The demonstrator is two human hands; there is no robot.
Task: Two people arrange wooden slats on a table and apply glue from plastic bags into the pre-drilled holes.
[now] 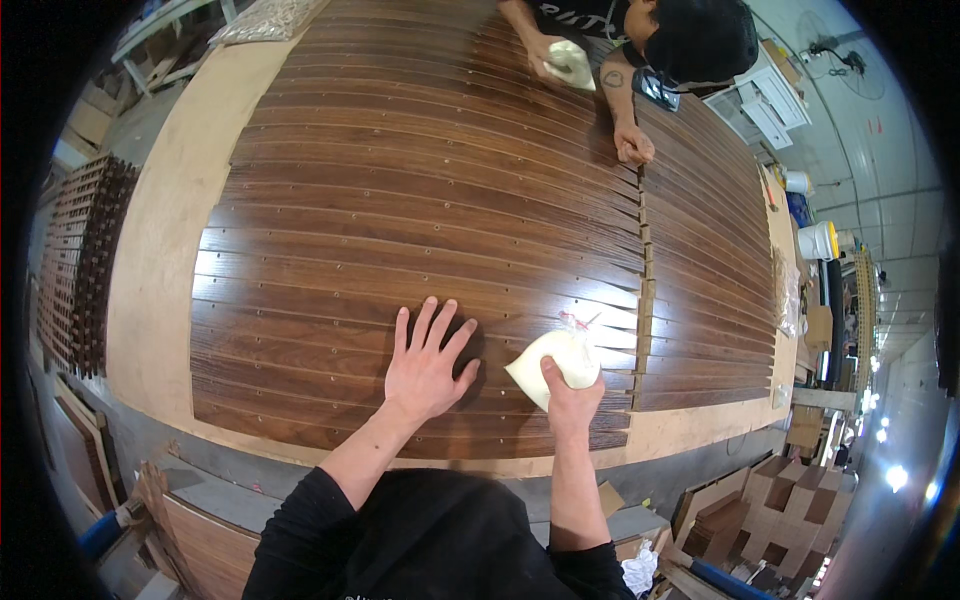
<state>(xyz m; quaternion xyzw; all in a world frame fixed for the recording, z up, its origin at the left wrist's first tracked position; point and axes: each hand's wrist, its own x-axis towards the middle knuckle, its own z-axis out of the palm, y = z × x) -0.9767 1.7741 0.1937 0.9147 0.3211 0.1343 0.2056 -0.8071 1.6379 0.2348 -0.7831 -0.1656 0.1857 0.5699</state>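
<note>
My left hand [427, 365] lies flat with fingers spread on the dark brown wood strips [330, 230], which lie side by side in rows with small holes along them. In my right hand [574, 400] is a clear plastic bag of cream-coloured paste [568, 358], tied with red at its top. My fingers wrap round the bag, and its pointed corner aims left, close above the strips. Whether the tip touches the wood, I cannot tell. Most of my right fingers are hidden behind the bag.
Across the table a co-worker [690, 40] in a black cap holds a similar bag [570, 65]. A phone [657, 90] is by their arm. A pale board [150, 290] borders the strips. Stacked wood pieces [85, 265] stand at left, white buckets [818, 241] at right, cardboard boxes [790, 510] at lower right.
</note>
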